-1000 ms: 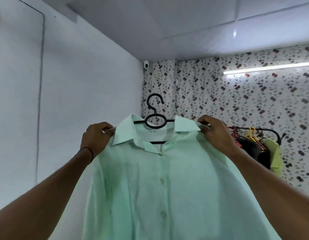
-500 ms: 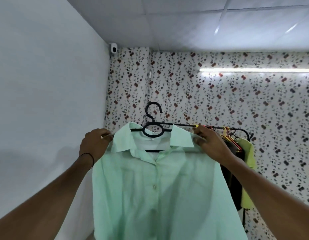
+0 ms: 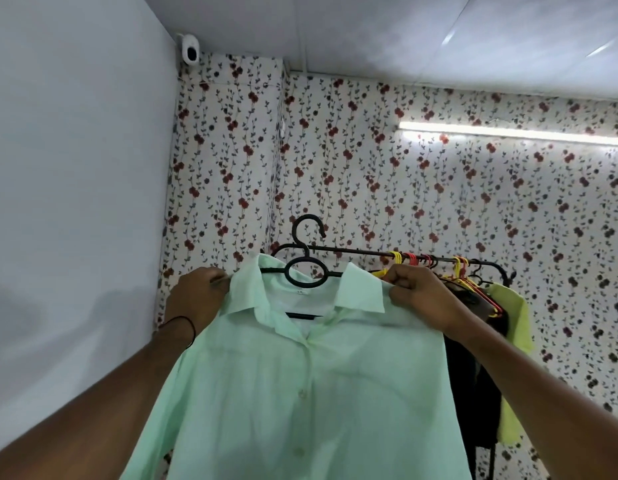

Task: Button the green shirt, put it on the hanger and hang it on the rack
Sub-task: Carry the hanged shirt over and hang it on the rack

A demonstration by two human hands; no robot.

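Observation:
A pale green shirt (image 3: 300,393) hangs buttoned on a black hanger (image 3: 305,271), held up in front of me. My left hand (image 3: 196,299) grips the shirt's left shoulder beside the collar. My right hand (image 3: 421,296) grips the right shoulder. The hanger's hook rises free above the collar, a little above and in front of the left end of the black rack rail (image 3: 352,251). The hook is not on the rail.
On the right part of the rack hang yellow and red hangers (image 3: 425,263), dark clothes (image 3: 473,375) and a yellow-green garment (image 3: 511,341). A plain white wall (image 3: 75,202) stands close on the left; floral wallpaper lies behind the rack.
The shirt on its hanger has moved closer to the rack; the rail's left end now shows right behind the hook. Both hands keep their grip on the shoulders.

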